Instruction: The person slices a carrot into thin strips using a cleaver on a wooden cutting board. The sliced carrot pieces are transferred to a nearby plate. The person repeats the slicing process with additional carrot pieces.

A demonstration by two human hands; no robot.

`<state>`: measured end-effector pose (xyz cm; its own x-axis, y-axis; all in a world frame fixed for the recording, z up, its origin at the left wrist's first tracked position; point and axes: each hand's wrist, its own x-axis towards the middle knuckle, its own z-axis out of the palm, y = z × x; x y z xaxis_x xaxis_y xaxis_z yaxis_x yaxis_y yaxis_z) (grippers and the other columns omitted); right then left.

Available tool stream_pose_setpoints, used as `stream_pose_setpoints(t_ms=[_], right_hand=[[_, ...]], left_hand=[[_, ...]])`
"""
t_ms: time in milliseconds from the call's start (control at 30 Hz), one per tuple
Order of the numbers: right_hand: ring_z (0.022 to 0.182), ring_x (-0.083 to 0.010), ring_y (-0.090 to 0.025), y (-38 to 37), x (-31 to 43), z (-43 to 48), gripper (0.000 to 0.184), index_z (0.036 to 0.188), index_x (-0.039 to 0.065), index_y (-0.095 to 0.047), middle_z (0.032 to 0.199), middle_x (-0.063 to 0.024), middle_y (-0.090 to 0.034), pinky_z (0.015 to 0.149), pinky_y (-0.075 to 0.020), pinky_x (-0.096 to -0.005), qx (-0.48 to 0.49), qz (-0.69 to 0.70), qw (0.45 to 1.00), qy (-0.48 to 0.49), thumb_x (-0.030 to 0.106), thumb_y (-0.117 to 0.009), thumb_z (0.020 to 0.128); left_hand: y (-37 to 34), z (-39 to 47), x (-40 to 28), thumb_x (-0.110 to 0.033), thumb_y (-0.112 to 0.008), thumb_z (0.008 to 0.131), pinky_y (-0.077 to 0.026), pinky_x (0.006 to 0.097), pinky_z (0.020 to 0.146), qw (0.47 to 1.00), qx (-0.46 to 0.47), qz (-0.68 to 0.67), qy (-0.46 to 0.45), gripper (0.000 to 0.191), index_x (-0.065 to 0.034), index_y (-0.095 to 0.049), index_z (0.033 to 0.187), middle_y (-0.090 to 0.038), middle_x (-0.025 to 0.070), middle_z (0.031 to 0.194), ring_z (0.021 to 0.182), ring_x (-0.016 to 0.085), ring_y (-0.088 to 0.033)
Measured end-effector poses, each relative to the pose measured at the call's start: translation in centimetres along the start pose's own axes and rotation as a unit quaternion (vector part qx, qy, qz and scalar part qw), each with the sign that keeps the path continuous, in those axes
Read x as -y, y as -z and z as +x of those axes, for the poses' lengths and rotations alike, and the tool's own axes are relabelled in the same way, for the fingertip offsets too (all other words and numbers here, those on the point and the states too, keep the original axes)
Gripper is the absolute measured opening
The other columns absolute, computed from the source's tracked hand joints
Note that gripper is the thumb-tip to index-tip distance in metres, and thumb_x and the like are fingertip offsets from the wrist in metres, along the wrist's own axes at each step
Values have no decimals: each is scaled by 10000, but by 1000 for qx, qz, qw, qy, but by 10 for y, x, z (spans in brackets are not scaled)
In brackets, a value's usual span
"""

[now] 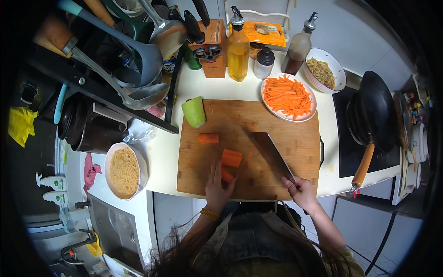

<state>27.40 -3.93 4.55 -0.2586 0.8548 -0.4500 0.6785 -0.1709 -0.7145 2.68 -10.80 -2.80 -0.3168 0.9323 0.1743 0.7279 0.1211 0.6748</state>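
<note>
My right hand grips a kitchen cleaver by its handle, the blade angled over a wooden cutting board. At the board's near edge, my left hand has its fingers spread beside a carrot piece, which its fingers partly hide; whether it grips the piece I cannot tell. Just beyond lies a thicker carrot chunk with a lengthwise cut line. Another carrot piece rests further left. A pale green vegetable piece sits on the far left corner. Thin carrot shreds lie near the blade.
A plate of carrot strips overlaps the board's far right corner. Behind stand an oil bottle, a dark-sauce bottle and a knife block. Left is a bowl of noodles; ladles overhang. A wok stands right.
</note>
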Motion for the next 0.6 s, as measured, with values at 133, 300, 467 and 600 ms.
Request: stream_pose_setpoints(t_ms=[133, 300, 467, 600], right_hand=[[496, -176, -396, -4, 0, 4, 254, 924, 54, -638, 546, -121, -462, 499, -389, -290, 4, -4, 1000, -7, 292, -556, 891], [507, -183, -407, -13, 5, 5, 260, 935, 52, -632, 555, -126, -464, 521, -402, -303, -7, 29, 999, 13, 294, -548, 896], [521, -191, -420, -15, 13, 4, 257, 947, 62, -634, 577, -129, -486, 539, -413, -302, 3, 7, 1000, 4, 297, -543, 898], [514, -199, -402, -17, 17, 4, 257, 926, 60, -631, 565, -125, -471, 530, -403, -309, -8, 18, 1000, 9, 300, -541, 898]], left_hand=[[3, -7, 13, -198, -677, 776, -437, 387, 917, 1000, 12, -13, -23, 592, -15, -416, 1275, -424, 204, 1307, 1169, 345, -457], [-5, -8, 26, -160, -662, 783, -449, 390, 907, 997, 6, 10, -75, 530, -1, -447, 1240, -444, 203, 1285, 1134, 358, -483], [-7, -4, 23, -170, -660, 782, -450, 398, 904, 984, -1, 86, -154, 561, 23, -423, 1253, -379, 210, 1328, 1133, 374, -470], [7, -7, 26, -163, -657, 780, -421, 406, 928, 985, 79, 45, -148, 606, 2, -384, 1294, -324, 206, 1365, 1184, 371, -417]])
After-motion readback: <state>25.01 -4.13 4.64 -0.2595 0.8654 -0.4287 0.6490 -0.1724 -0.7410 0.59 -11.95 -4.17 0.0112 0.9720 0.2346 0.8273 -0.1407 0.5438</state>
